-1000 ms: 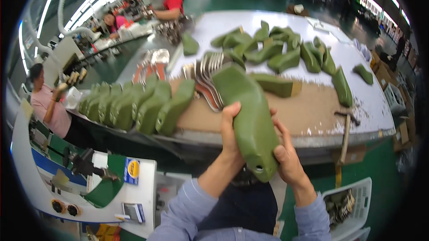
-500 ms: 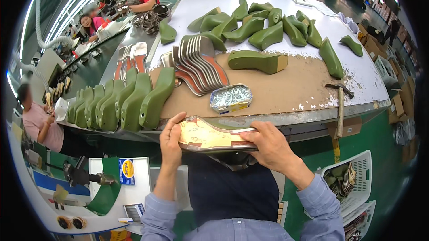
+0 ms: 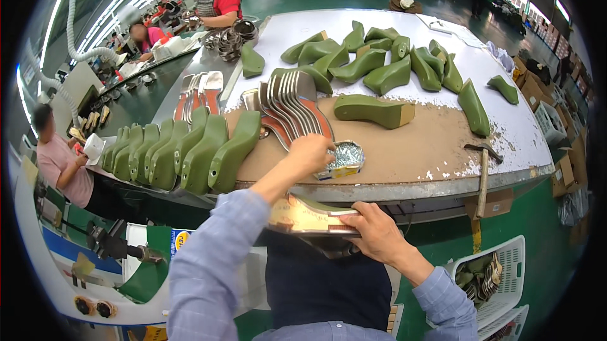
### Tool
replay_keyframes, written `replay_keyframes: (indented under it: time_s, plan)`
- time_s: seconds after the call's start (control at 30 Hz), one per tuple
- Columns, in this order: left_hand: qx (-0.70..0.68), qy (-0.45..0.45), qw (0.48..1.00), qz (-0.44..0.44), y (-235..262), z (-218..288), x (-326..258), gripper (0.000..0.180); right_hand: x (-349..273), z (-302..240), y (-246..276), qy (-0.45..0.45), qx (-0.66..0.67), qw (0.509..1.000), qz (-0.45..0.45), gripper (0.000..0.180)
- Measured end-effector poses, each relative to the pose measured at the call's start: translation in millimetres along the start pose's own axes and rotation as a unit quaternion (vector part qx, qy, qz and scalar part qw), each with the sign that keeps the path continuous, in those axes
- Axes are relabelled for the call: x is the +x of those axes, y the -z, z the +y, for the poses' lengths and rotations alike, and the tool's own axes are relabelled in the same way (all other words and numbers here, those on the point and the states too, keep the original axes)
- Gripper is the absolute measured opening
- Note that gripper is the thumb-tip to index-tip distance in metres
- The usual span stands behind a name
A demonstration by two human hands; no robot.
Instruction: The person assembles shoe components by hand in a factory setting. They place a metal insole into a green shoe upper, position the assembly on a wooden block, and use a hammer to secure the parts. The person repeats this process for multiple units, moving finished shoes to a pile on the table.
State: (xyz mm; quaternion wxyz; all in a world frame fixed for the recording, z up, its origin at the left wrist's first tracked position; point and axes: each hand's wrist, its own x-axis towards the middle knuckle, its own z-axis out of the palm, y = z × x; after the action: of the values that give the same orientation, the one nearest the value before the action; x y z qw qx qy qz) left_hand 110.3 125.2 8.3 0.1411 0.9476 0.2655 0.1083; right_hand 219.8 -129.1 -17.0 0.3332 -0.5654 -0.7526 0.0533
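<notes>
My right hand [image 3: 378, 230] grips the heel end of a green shoe last with an insole [image 3: 306, 217] on its underside, held in front of my waist. Its other end passes behind my left forearm. My left hand [image 3: 310, 154] reaches over the table's front edge to a small box of shiny metal tacks [image 3: 348, 157]. Its fingers are bent together at the box's left side; whatever they pinch is hidden. Just behind that hand stands a row of curved insoles [image 3: 294, 107] with metallic edges. A lone green shoe last [image 3: 373, 111] lies behind the box.
Green lasts [image 3: 237, 151] line the table's left front; several more [image 3: 370, 66] lie at the back. A hammer [image 3: 484, 176] overhangs the right front edge. White baskets [image 3: 506, 278] stand at lower right, a machine [image 3: 120, 246] at lower left. Co-workers [image 3: 218, 2] sit or stand at left.
My left hand has let go of the last and moved forward to the tack box. My right hand still holds the last, now slightly lower. The view has shifted a little.
</notes>
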Motion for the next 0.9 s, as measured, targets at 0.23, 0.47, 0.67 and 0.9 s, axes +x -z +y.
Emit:
replay_keyframes:
  time_s: [0.23, 0.47, 0.67, 0.9]
  plan:
    - [-0.062, 0.049, 0.997, -0.019, -6, -3, 11, 0.018, -3, 0, -5, -0.011, -0.004, 1.000, 0.016, 0.067]
    - [-0.113, 0.002, 0.993, 0.028, -7, -11, 6, 0.020, -3, 0, -8, -0.005, -0.007, 1.000, 0.030, 0.068]
    - [-0.213, 0.026, 0.977, 0.004, 16, 16, -7, 0.025, -3, 0, -6, -0.009, -0.007, 0.999, 0.040, 0.062]
    - [-0.350, 0.069, 0.934, 0.019, 23, 92, -111, 0.015, -6, 5, -8, -0.011, 0.013, 0.999, 0.048, 0.060]
